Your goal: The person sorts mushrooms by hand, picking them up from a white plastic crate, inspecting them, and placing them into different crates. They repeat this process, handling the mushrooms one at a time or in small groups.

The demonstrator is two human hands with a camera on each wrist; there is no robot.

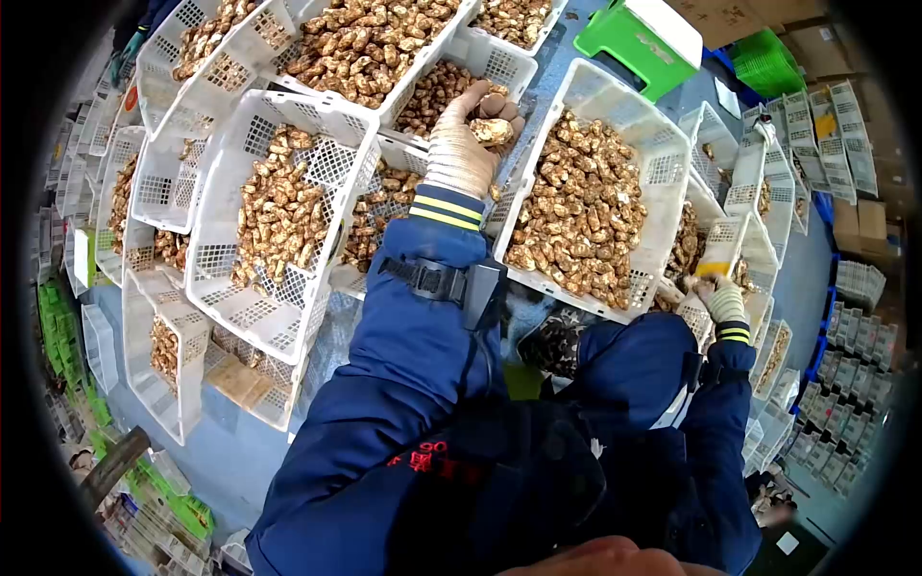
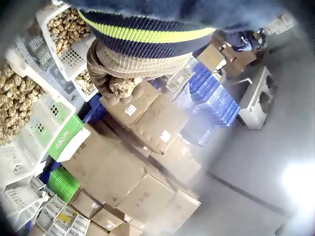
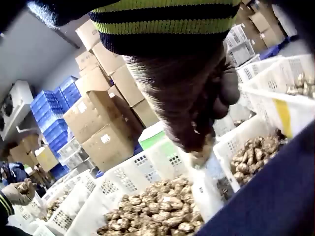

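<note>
My gloved left hand is raised over the crates in the head view. It grips a knobbly brown root piece, its fingers curled round it. The left wrist view also shows this root piece between the gloved fingers. My gloved right hand is low at the right, over a smaller crate with a yellow strip. In the right wrist view its fingers bend down and pinch a small pale brown piece, partly hidden by the glove. A white crate of root pieces stands between the hands.
More white crates of roots stand at the left, one tilted crate resting on others. A green stool stands beyond the middle crate. Cardboard boxes and blue crates are stacked farther off. Another gloved hand shows at top left.
</note>
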